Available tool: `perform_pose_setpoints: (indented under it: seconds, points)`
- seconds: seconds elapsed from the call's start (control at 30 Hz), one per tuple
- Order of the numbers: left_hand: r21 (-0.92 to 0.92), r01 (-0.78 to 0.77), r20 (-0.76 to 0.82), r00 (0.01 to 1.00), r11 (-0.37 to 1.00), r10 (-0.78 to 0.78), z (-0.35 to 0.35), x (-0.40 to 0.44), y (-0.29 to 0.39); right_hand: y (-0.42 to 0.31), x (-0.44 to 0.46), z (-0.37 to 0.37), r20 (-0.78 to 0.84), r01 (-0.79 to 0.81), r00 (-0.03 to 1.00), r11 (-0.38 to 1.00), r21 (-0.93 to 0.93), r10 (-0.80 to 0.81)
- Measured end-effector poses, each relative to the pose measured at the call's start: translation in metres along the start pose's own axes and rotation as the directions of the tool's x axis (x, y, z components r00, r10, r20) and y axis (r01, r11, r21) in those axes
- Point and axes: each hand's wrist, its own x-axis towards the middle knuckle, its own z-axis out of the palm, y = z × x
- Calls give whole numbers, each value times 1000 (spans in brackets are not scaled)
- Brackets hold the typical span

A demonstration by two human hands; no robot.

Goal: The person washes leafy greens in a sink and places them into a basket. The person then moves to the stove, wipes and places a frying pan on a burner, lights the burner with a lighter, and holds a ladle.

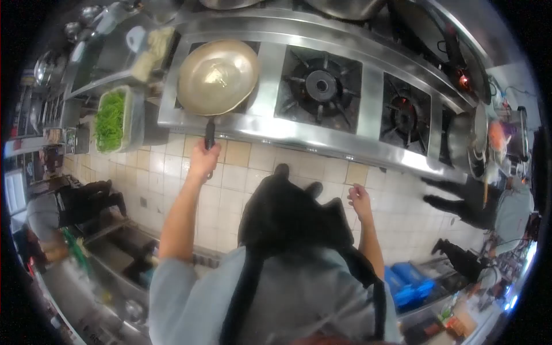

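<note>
My left hand (205, 159) is closed around the dark handle of a frying pan (218, 77). The pan rests over the leftmost burner of the steel stove, and a small shiny pool, like oil, shows at its middle. My right hand (360, 201) hangs over the tiled floor in front of the stove, its fingers loosely bent and partly apart. Nothing can be made out in it. Beyond that hand are a bare burner (321, 85) and another burner (405, 114) with a small reddish glow.
A tub of chopped greens (113, 121) stands left of the stove. The stove's steel front edge (310, 135) runs before me. People are at the left (75, 207) and right (509, 213). A flame (463, 80) shows at the far right; blue bags (408, 284) lie behind me on the right.
</note>
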Motion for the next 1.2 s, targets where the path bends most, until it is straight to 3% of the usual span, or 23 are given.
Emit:
perform_pose_setpoints:
  seconds: [0.17,0.37,0.53,0.6,0.67,0.73,0.8,0.9,0.97,1.1,1.17,1.2]
  points:
    - [-14,44,55,998,999,-43,-13,26,-5,-37,32,11,-18,53,998,997,64,-52]
    - [-85,17,101,995,996,-9,-24,41,10,-40,69,16,-69,-73,994,990,119,81]
    - [63,25,52,998,998,-28,-28,19,6,-46,93,16,-43,-116,991,969,220,128]
    - [-132,-219,-367,917,967,158,-25,1,-26,-45,105,15,21,-157,987,952,261,156]
    - [-129,-334,-663,729,934,169,-7,-59,-45,-52,106,14,54,-160,987,944,287,151]
    - [-144,-245,-789,613,959,38,30,-131,-95,-50,123,6,93,-181,982,950,253,163]
    - [-215,-59,-749,650,975,-126,80,-217,-155,-42,137,-4,229,-271,949,929,253,215]
    - [-231,226,-643,695,946,-323,162,-330,-206,-16,164,-6,254,-306,935,922,236,246]
    - [-337,377,-504,701,863,-504,192,-379,-233,-21,156,-6,280,-296,932,929,222,230]
    - [-495,382,-382,712,781,-590,213,-396,-263,-30,152,6,244,-335,930,906,258,275]
    - [-574,437,-185,755,693,-629,206,-383,-278,-31,153,14,229,-338,932,905,257,282]
    - [-483,493,-142,772,724,-620,207,-373,-300,-35,151,17,192,-302,946,926,226,262]
